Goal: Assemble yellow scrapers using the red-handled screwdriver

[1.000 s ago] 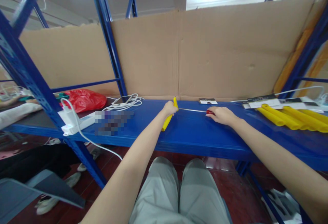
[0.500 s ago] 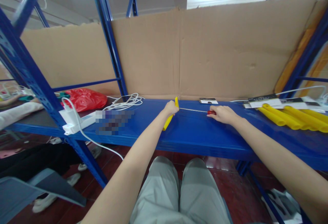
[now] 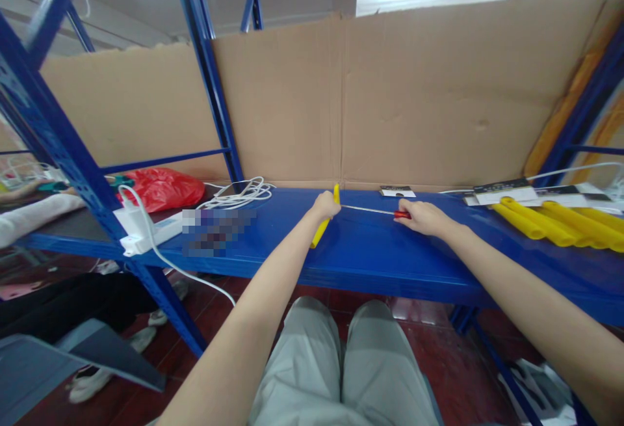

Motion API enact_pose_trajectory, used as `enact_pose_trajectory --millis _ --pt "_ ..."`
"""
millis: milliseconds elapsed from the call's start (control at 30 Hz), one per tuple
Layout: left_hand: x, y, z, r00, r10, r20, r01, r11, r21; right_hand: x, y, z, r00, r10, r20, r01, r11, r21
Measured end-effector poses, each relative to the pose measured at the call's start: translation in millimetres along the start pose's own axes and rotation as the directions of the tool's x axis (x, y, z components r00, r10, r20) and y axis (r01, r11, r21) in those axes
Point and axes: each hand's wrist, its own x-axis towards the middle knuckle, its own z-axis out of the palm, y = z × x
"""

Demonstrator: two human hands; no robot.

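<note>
My left hand (image 3: pixel 325 205) is closed around a yellow tube-like piece (image 3: pixel 320 233), which lies slanted over the blue shelf (image 3: pixel 370 250). Its lower end points toward me and its tip shows above my fingers. In my right hand (image 3: pixel 423 216) is the red handle of a screwdriver (image 3: pixel 402 214), gripped between thumb and fingers. The thin metal shaft runs left, nearly level, to the yellow piece at my left hand. Whether the shaft's tip goes into the piece or only touches it, I cannot tell.
Several yellow tubes (image 3: pixel 560 223) lie at the right beside white-and-black packaging (image 3: pixel 507 192). A small card (image 3: pixel 397 192) rests against the cardboard wall (image 3: pixel 439 101). At left are a power strip (image 3: pixel 156 234), white cables (image 3: pixel 238 193) and a red bag (image 3: pixel 163 190). A person sits further left.
</note>
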Motion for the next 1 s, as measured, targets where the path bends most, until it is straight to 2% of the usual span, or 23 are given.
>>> enact_pose_trajectory --millis 100,233,367,667,833,1000 --pt "0 0 0 1.0 0.001 -0.004 -0.001 1.0 0.021 0 0 -1 1.0 0.012 0.022 -0.011 1.0 -0.021" --pt "0 1 0 1.0 -0.003 -0.01 0.004 1.0 0.016 0 -1 -1 0.999 -0.017 0.03 0.016 0.999 0.036" --pt "-1 1 -2 1.0 -0.005 0.003 0.005 1.0 0.001 0 -1 -1 1.0 0.016 0.006 -0.016 0.997 0.075" --pt "1 -2 -1 1.0 -0.008 0.025 0.007 0.999 0.035 -3 -10 -11 0.998 0.063 0.012 -0.063 0.997 -0.053" --pt "-3 2 -3 0.999 -0.01 0.031 0.007 0.997 0.079 -3 -9 -11 0.997 0.049 0.061 -0.05 0.999 0.011" --pt "-5 4 -4 0.999 -0.003 0.039 0.0 0.997 0.081 -1 -7 -8 0.997 0.053 0.06 -0.056 0.998 0.042"
